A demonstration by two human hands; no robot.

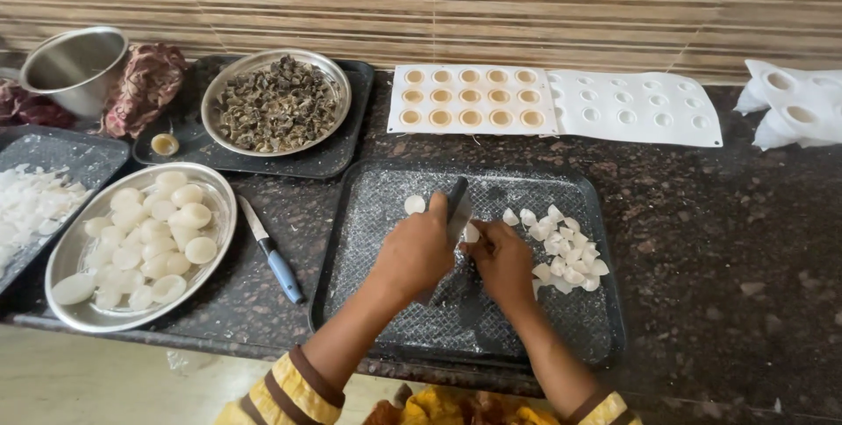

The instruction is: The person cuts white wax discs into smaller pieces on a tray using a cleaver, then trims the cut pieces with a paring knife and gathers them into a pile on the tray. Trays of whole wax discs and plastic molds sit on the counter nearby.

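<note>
1 head view, close, looking down at counter (702,258)

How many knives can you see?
2. One knife is in the left hand over the black tray, cutting a white piece. One blue-handled knife lies on the counter beside the round plate. Others may be hidden.

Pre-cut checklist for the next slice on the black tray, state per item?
1. Left hand grips the knife: ok.
2. Right hand steadies the white piece by the blade: ok.
3. Fingertips away from the edge: cannot tell, hidden by the hands.
4. Cut pieces heaped right of the hands, off the cutting spot: ok.
5. Black tray flat on the counter: ok.
6. Spare blue-handled knife lies off the tray: ok.
</note>
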